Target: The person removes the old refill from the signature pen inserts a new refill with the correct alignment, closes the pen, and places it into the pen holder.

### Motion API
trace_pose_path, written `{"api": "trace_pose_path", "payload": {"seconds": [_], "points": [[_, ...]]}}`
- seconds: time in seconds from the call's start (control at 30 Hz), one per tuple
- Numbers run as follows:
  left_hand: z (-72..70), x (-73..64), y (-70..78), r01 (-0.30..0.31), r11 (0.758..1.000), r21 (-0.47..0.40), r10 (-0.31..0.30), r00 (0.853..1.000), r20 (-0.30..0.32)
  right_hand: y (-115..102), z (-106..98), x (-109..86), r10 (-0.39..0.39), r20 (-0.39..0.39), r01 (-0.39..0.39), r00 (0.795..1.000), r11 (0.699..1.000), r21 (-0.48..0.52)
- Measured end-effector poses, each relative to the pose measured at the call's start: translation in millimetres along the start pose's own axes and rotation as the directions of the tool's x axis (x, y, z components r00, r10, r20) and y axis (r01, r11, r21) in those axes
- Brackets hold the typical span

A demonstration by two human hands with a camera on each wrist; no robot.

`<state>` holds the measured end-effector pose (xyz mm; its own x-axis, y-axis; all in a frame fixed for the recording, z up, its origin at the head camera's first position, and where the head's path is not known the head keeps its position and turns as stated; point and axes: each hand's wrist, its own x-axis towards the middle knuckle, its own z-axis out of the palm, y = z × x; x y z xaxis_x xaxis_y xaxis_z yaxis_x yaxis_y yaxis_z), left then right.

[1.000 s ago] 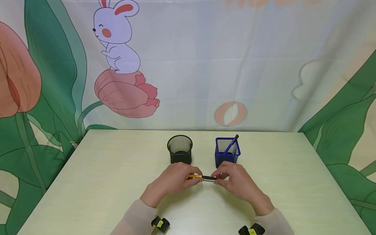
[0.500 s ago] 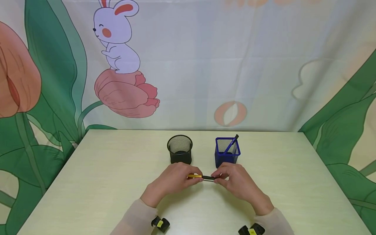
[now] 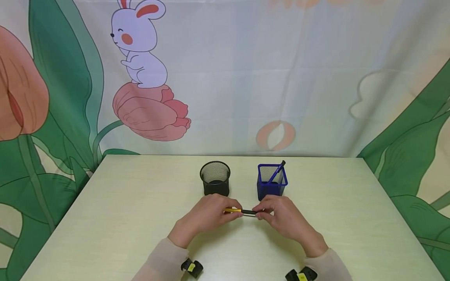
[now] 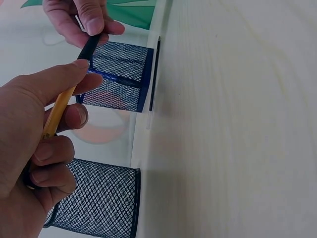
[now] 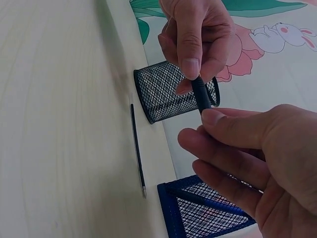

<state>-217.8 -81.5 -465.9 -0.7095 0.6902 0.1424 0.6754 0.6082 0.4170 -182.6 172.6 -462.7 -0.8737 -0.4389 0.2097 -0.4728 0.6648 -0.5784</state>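
Observation:
Both hands hold one pen between them, low over the table. My left hand (image 3: 212, 214) grips its yellow barrel (image 4: 60, 108), with thumb and fingers curled round it. At the other end, the thumb and fingertips of my right hand (image 3: 283, 218) pinch the black grip section (image 5: 200, 94); its very tip is hidden by those fingers. A thin ink refill (image 5: 137, 148) with a dark ink column and a metal point lies on the table below the pen. The left wrist view shows the same refill (image 4: 155, 74) apart from both hands.
Beyond the left hand stands a round black mesh pen holder (image 3: 216, 190). A square blue mesh pen holder (image 3: 270, 192) stands behind the right hand, with a blue pen (image 3: 276, 173) leaning in it. A printed cloth (image 3: 225, 78) hangs behind the pale table (image 3: 123, 203).
The right fingertips have shifted very slightly on the pen's black end. The left hand, the refill and both pen holders stay where they were.

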Motion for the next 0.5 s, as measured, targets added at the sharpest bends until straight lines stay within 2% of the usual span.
{"api": "trace_pose_path", "payload": {"seconds": [0.5], "points": [[0.8, -0.1, -0.7, -0.004, 1.000, 0.007, 0.004, 1.000, -0.003, 2.2, 1.0, 0.8, -0.004, 0.050, 0.005, 0.999, 1.000, -0.007]]}}
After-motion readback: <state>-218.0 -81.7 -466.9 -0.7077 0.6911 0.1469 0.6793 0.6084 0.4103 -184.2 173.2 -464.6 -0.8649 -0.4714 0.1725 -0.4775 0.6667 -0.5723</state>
